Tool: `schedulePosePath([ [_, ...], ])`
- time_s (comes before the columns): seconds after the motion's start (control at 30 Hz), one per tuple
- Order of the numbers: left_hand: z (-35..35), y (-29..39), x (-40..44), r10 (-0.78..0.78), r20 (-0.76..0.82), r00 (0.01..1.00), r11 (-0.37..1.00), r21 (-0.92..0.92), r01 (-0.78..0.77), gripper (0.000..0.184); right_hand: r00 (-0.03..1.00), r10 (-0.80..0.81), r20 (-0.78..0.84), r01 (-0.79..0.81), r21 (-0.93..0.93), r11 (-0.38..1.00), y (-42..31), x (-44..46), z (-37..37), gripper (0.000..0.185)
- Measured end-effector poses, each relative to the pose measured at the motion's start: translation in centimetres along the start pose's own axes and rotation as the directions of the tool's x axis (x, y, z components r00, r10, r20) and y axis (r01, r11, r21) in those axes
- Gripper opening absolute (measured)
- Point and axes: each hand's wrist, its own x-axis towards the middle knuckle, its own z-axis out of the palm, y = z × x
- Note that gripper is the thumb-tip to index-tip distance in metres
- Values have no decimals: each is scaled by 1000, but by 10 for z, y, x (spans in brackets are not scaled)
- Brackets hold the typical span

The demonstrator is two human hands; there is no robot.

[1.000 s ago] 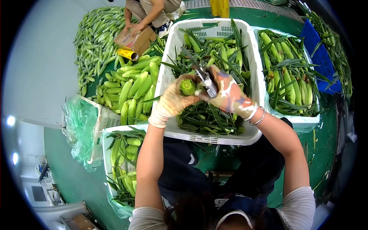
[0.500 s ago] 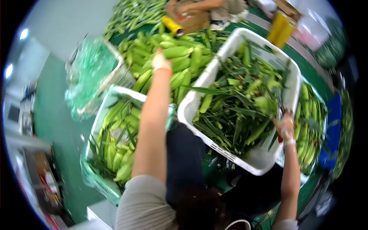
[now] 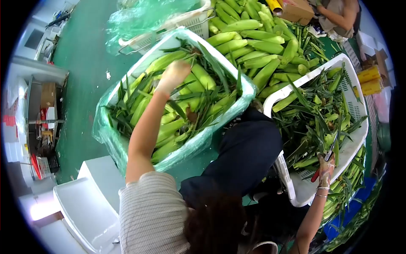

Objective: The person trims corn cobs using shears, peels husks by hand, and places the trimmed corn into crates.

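Observation:
My left hand [image 3: 174,75], gloved and smeared by motion, is over a box [image 3: 241,95] lined with green plastic. Green ears of corn in husks [image 3: 203,77] and loose leaves fill this box. The fingers are too blurred to show whether they grip an ear. At the right, my right hand [image 3: 326,169] is closed around red-handled shears [image 3: 315,175], blades pointing up and away from me. It is by the near right side of a white basket [image 3: 279,95] of cut leaves and husk trimmings [image 3: 311,122].
A large pile of husked ears [image 3: 258,46] lies beyond both containers. Green plastic film [image 3: 144,21] hangs over another white basket [image 3: 182,23]. White foam boxes [image 3: 91,211] are at my left. Another person's arm [image 3: 340,17] shows beside a cardboard box [image 3: 298,10].
My left hand has moved from the corn pile to above the lined box at the left. The view has turned left. My right hand still holds the shears at the basket.

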Motion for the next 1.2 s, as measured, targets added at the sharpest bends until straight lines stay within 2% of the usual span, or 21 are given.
schedulePosePath([
  [0.07, 32, -65, -44, -120, 108, 987, 943, -300, 147, 31, 999, -26, -24, 27, 16, 1000, -3, -7, 12, 67],
  [0.17, 42, -28, -71, -23, 270, 963, 999, 46, 11, 42, 996, 6, 85, -23, 197, 980, -60, -26, 5, 44],
  [0.2, 52, -22, -70, 19, 274, 962, 982, 178, -70, 46, 995, 4, 97, -15, 120, 993, -67, -28, 5, 45],
  [0.23, 70, -32, -63, 178, 294, 939, 970, 110, -218, 36, 993, 11, 114, -26, 133, 991, -76, -34, 3, 45],
  [0.27, 104, -47, -40, 154, 332, 931, 940, 243, -242, 29, 992, 18, 127, -37, 148, 988, -87, -41, 0, 46],
  [0.33, 93, -20, -40, 14, 319, 948, 966, 240, -95, 29, 995, -16, 103, 6, 94, 996, -112, -58, -13, 54],
  [0.4, 76, -19, -53, 175, 214, 961, 939, 259, -228, 29, 988, -155, -21, 156, 70, 985, -109, -68, -17, 50],
  [0.47, 39, -3, -63, 117, 117, 986, 935, 321, -149, 53, 992, -122, 33, 119, 67, 991, -112, -74, -33, 53],
  [0.5, 12, 12, -70, 32, 58, 998, 963, 264, -46, 75, 986, -166, -26, 168, 98, 981, -103, -76, -32, 52],
  [0.53, -20, 29, -81, -13, 30, 999, 985, 174, 8, 72, 973, -214, -84, 223, 125, 967, -93, -75, -30, 51],
  [0.57, -28, 6, -79, 16, -66, 998, 999, -26, -17, 64, 992, -124, 8, 121, 160, 980, -85, -70, -30, 50],
  [0.6, -65, 35, -96, 50, 6, 999, 839, -542, -39, 56, 992, -126, -5, 125, 175, 977, -90, -72, -34, 50],
  [0.67, -98, 52, -97, 75, -125, 989, 609, -780, -145, 50, 995, -93, 43, 79, 248, 966, -106, -80, -43, 48],
  [0.73, -120, 85, -85, 173, -244, 954, 252, -926, -282, 48, 987, -156, -32, 159, 234, 959, -111, -85, -42, 49],
  [0.77, -122, 96, -66, 175, -295, 939, 294, -895, -336, 45, 993, -97, 60, 79, 252, 964, -129, -91, -51, 53],
  [0.8, -122, 129, -56, 227, -289, 930, 121, -939, -321, 49, 989, -31, 142, -8, 265, 964, -143, -97, -60, 57],
  [0.87, -113, 215, -41, 291, -265, 919, -287, -941, -181, 55, 970, -217, 107, 145, 463, 874, -149, -105, -54, 65],
  [0.93, -77, 295, -22, 240, -225, 944, -429, -897, -105, 50, 952, -301, -50, 302, 300, 905, -161, -118, -51, 66],
  [1.0, -42, 360, -15, 330, -203, 922, -484, -875, -19, 42, 956, -293, -5, 275, 361, 891, -180, -131, -68, 65],
  [1.07, 1, 401, 7, 371, -27, 928, -543, -817, 193, 40, 967, -238, 95, 164, 486, 858, -176, -128, -65, 66],
  [1.2, 58, 450, -26, 483, 58, 874, -492, -807, 326, 45, 989, -130, 74, 61, 592, 803, -168, -118, -61, 75],
])
